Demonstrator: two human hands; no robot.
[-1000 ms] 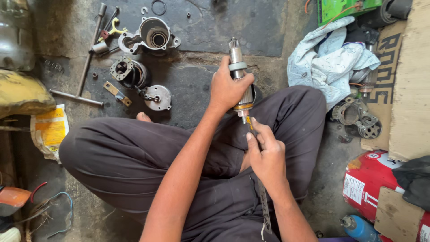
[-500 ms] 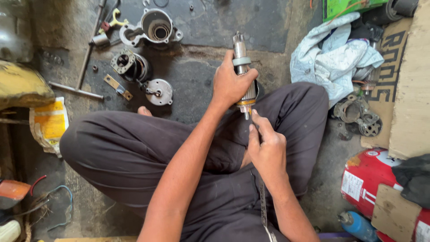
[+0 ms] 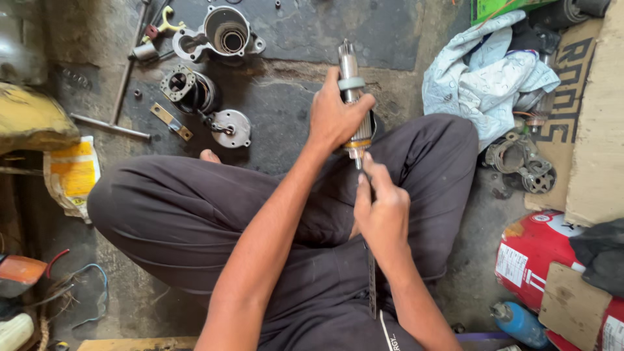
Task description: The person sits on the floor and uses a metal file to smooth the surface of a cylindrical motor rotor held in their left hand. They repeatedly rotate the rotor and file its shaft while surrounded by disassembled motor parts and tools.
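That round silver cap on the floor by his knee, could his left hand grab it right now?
Probably not at once. The left hand is wrapped around the motor shaft, so it would have to let go first. The round silver cap lies on bare floor just beyond the knee, nothing covering it, so the way looks free.

Dull metal shaft (image 3: 349, 68); crumpled cloth rag (image 3: 484, 81).

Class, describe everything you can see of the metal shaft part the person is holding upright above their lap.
The armature shaft is a long, grey metal spindle with a pale ring collar near its top end. Below the collar the left hand wraps its thicker body, hiding most of it; a brass-coloured band shows under the palm. It stands nearly upright over the crossed legs. The right hand presses a thin tool against its lower end.
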